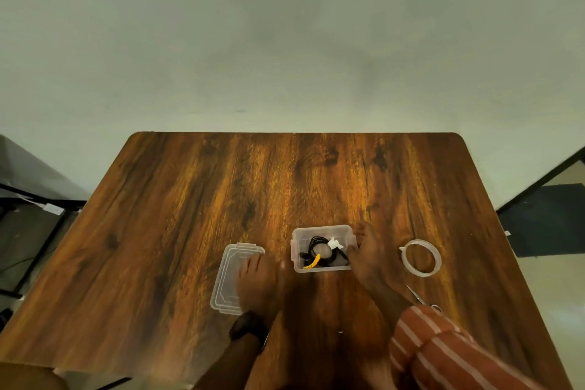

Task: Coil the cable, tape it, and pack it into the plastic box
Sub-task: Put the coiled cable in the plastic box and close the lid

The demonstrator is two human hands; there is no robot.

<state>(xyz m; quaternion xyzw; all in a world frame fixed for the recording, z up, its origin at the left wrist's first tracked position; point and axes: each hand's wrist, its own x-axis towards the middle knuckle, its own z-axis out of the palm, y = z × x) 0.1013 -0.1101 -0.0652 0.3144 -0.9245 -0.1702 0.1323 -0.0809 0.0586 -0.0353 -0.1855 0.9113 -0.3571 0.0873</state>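
Note:
A small clear plastic box (297,233) stands near the table's front middle. Inside it lies the coiled black cable (316,244) with a yellow tie and a white piece of tape. My right hand (368,255) rests against the box's right side, fingers at its wall. The clear lid (226,279) lies flat on the table left of the box. My left hand (258,283) lies over the lid's right part, blurred, with fingers spread; whether it grips the lid is unclear.
A roll of clear tape (421,258) lies right of the box. Scissors (418,296) lie in front of the roll, partly under my striped right sleeve. The wooden table (285,174) stretches beyond the box to the wall.

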